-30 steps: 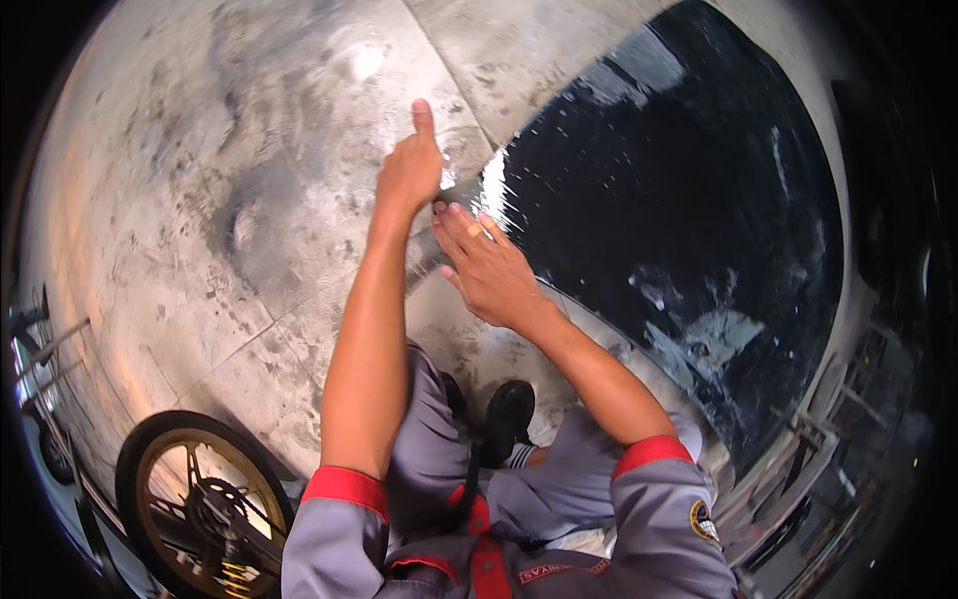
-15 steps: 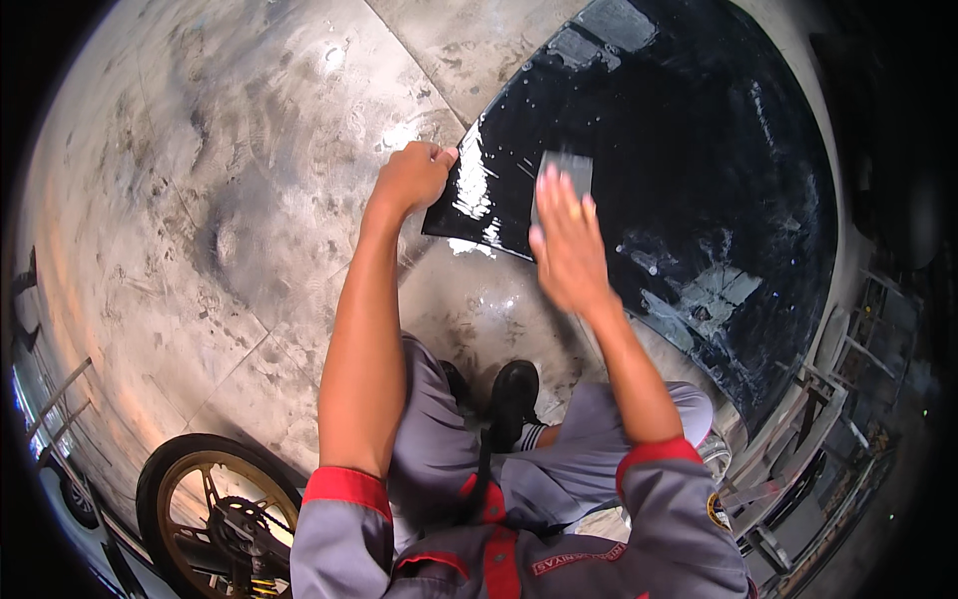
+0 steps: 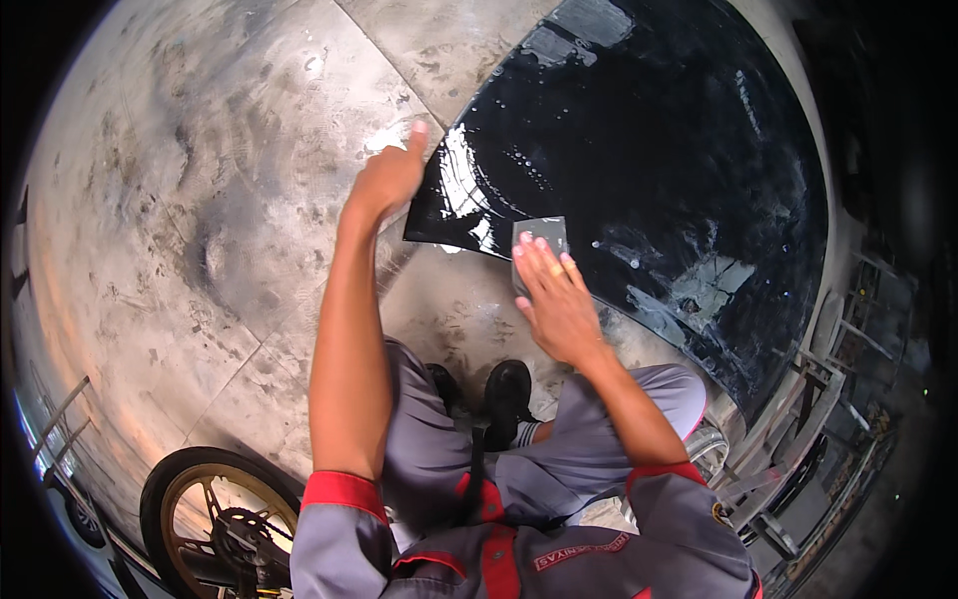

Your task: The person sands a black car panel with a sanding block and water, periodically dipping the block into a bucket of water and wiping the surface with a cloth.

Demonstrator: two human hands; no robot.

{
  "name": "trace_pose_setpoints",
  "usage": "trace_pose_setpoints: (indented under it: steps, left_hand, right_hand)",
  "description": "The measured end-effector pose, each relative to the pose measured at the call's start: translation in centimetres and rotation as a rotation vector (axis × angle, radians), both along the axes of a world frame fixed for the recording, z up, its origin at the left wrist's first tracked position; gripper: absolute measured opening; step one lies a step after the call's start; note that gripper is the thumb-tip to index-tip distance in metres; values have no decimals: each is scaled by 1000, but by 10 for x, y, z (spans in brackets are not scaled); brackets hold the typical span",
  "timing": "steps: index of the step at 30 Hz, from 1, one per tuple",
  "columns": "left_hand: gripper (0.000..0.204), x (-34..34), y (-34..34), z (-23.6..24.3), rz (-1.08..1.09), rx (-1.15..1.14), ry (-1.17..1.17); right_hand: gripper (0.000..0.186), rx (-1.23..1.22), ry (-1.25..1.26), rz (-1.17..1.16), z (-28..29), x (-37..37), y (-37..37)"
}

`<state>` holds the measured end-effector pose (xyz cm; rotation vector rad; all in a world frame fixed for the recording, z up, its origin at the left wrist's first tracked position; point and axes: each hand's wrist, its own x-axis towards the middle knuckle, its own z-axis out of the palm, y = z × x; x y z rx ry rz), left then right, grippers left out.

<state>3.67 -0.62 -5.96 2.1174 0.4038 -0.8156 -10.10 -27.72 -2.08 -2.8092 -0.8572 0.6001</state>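
1. The right hand point(image 3: 561, 304) is palm down, with its fingers straight and close together, and a yellowish band point(image 3: 556, 268) is around one finger
2. Under these fingers is a grey sheet point(image 3: 539, 230), which shows beyond the fingertips and also at their left side; the hand lies flat over it and does not wrap it
3. The sheet is on the black panel point(image 3: 659, 150), at the edge nearest to the person
4. The left hand point(image 3: 389, 180) is beside the left edge of the panel, its thumb stretched out and pointing away; the other fingers are mostly hidden, so I cannot tell if they grip this edge
5. Between the two hands, the panel has a bright shine and small drops
6. To the right of the right hand, pale patches point(image 3: 718, 285) mark the panel
7. Below the left hand, far to the left, stands a wheel point(image 3: 163, 499)
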Motion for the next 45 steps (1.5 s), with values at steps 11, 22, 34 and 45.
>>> trace_pose_setpoints:
  steps: [11, 22, 34, 45]
  left_hand:
    - [107, 1, 9, -8, 21, -204, 27]
    - [101, -2, 6, 20, -132, 43, 24]
    - [102, -7, -10, 39, -148, 135, -47]
    - [97, -18, -22, 43, -191, 44, -103]
  right_hand:
    - [68, 42, 45, -124, 8, -10, -16]
    - [64, -25, -200, -253, -6, 29, -19]
    - [63, -51, -345, -293, -22, 92, -18]
    - [60, -84, -425, -369, -27, 167, 5]
